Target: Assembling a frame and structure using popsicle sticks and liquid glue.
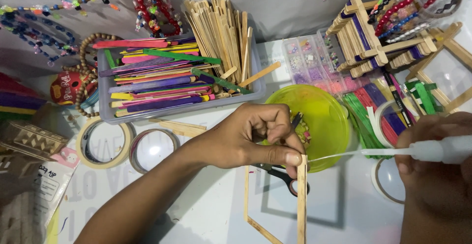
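Observation:
My left hand [255, 136] pinches the top end of a plain wooden craft stick [301, 200] that stands on edge as one side of a thin stick frame [255, 222] lying on the white table. My right hand [432, 175] grips a white glue applicator [432, 149] lying sideways, its long thin nozzle [339, 154] reaching left until the tip touches the stick's top end beside my left thumb. Black-handled scissors [282, 175] lie under my left hand, partly hidden.
A grey tray [105, 96] holds coloured and plain craft sticks. A yellow-green bowl [329, 121] sits behind my left hand. Tape rolls [103, 143] lie at left, a clear bead box [307, 59] and a stacked stick structure [373, 37] at back right, bead strings along the back.

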